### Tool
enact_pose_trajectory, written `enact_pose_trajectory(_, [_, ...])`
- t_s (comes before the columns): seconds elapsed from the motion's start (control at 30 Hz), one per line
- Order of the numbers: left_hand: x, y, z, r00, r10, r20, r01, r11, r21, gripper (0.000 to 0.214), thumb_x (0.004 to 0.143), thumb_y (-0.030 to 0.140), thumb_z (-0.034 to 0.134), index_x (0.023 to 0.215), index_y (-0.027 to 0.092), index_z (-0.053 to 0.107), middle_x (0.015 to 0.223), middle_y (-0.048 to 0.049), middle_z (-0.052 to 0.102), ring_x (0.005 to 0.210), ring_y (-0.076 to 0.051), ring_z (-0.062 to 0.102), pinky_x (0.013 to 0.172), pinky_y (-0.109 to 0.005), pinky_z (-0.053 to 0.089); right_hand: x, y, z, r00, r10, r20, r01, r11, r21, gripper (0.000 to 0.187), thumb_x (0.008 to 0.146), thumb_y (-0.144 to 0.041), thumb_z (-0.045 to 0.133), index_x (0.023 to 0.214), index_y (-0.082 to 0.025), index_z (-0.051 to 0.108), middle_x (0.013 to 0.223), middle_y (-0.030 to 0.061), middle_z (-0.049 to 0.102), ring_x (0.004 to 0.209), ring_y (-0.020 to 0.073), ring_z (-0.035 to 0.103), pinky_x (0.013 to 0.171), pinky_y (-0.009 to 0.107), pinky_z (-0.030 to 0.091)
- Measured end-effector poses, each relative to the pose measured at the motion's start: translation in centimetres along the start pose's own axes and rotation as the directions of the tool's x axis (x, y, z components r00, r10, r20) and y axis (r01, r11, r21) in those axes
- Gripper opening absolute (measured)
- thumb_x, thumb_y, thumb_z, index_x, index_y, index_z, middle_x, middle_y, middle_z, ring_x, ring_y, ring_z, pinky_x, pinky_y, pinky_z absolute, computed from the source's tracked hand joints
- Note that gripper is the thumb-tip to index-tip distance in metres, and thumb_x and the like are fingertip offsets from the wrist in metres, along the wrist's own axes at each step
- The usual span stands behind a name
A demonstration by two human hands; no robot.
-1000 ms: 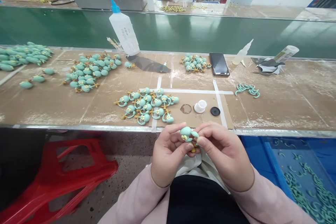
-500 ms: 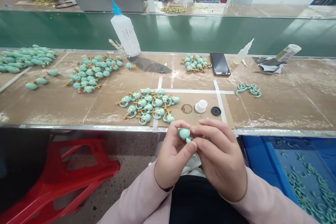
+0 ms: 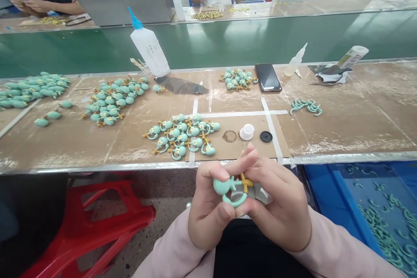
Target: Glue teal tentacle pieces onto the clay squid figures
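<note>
One small mint-green figure [image 3: 223, 186], two hands on it, up in front of the lap just off the near edge of the bench [image 3: 342, 139]. Its long axis runs roughly left to right — round head in the left hand [image 3: 208, 213], yellow-brown cross-shaped end [image 3: 246, 183] over by the right hand [image 3: 282, 202]. So neither hand is really nearer; each has its own end. The curved limb [image 3: 235, 204] bows toward the body, one end close to each thumb.

Left hand is pinched narrow on the head side, index finger over the top. Right is closed in around the cross end, though its fingers hide part of the grip, so can't tell exactly what touches what.

Straight past the hands are a white cup [image 3: 246, 132] and black disc [image 3: 266, 137], with a bunch of similar figures [image 3: 182, 132] off to the left.
</note>
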State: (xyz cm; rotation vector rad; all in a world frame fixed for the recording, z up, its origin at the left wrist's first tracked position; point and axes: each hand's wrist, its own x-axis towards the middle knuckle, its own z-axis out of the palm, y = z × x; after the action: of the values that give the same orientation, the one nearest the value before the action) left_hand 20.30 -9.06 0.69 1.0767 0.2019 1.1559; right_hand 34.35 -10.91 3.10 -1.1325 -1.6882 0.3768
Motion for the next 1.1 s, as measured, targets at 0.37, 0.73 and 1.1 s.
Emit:
enact_pose_trajectory(0.37, [0.4, 0.3, 0.1, 0.998, -0.002, 0.056, 0.004, 1.0, -0.023, 0.018, 0.097, 0.028, 0.05, 0.115, 0.031, 0.046, 0.145, -0.0013, 0.054, 0.146, -0.026, 0.027, 0.115, -0.053, 0.031, 0.23, -0.93, -0.28, 0.999, 0.053, -0.01, -0.052, 0.995, 0.082, 0.029, 0.092, -0.041, 0.061, 0.078, -0.016, 0.062, 0.08, 0.0059, 0.067, 0.073, 0.0138, 0.062, 0.068, 0.026, 0.049])
enact_pose_trajectory(0.73, [-0.19, 0.25, -0.11, 0.999, -0.01, 0.035, 0.011, 1.0, -0.019, 0.018, 0.097, 0.031, 0.051, 0.113, 0.031, 0.045, 0.143, -0.0029, 0.055, 0.145, -0.025, 0.031, 0.112, -0.051, 0.036, 0.03, -0.98, -0.14, 0.998, 0.066, -0.017, -0.065, 0.997, 0.046, 0.028, 0.09, -0.042, 0.064, 0.085, -0.015, 0.067, 0.071, 0.0048, 0.064, 0.065, 0.0136, 0.057, 0.061, 0.026, 0.047])
enact_pose_trajectory(1.1, [-0.34, 0.36, -0.38, 1.0, -0.02, 0.018, 0.02, 0.999, 0.037, 0.016, 0.096, 0.033, 0.052, 0.111, 0.033, 0.05, 0.142, -0.0008, 0.057, 0.143, -0.025, 0.034, 0.115, -0.053, 0.032, -0.3, -0.9, -0.09, 0.994, 0.11, 0.018, -0.111, 0.991, 0.07, 0.015, 0.083, -0.03, 0.072, 0.082, -0.015, 0.069, 0.072, 0.0044, 0.064, 0.065, 0.0148, 0.057, 0.061, 0.028, 0.047])
